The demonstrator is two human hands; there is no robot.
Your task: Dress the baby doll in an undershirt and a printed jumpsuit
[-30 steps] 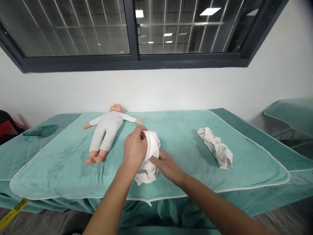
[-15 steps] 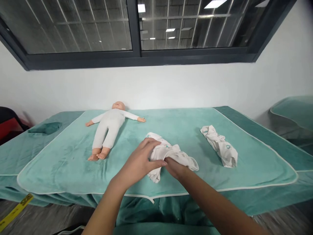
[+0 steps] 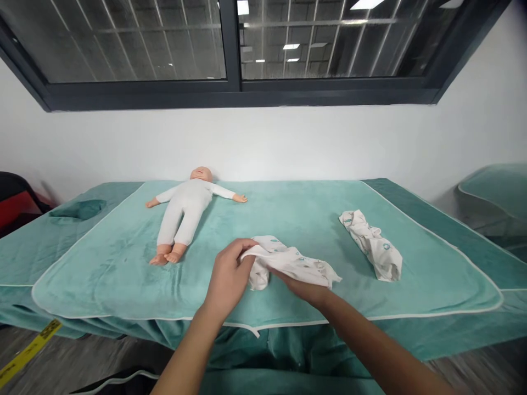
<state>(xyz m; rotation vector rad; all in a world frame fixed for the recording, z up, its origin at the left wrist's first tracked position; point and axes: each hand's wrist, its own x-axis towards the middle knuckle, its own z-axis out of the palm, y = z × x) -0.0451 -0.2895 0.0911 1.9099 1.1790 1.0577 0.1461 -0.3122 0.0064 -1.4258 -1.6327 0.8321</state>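
A crumpled white baby garment (image 3: 284, 260) with small teal prints is between my hands, above the front middle of the mat. My left hand (image 3: 231, 274) pinches its left edge between thumb and fingers. From the right, my right hand (image 3: 302, 288) reaches under the fabric, which drapes over its fingers and hides them. To the right lies a second white printed cloth piece (image 3: 373, 247), bunched lengthwise. A baby doll (image 3: 187, 206) in a white bodysuit rests on its back at the left, arms spread, feet toward me.
A light green plush mat (image 3: 123, 274) with white piping covers the bed. At the far left lie a small dark green cloth (image 3: 78, 209) and a red and black object (image 3: 18, 203). A wall with a dark-framed window (image 3: 242, 97) stands behind. Green fabric (image 3: 498, 189) shows at the right.
My left hand has closed on the garment's left edge and raised it slightly. My right hand has shifted a little to the right under the cloth. The doll and other cloth stay put.
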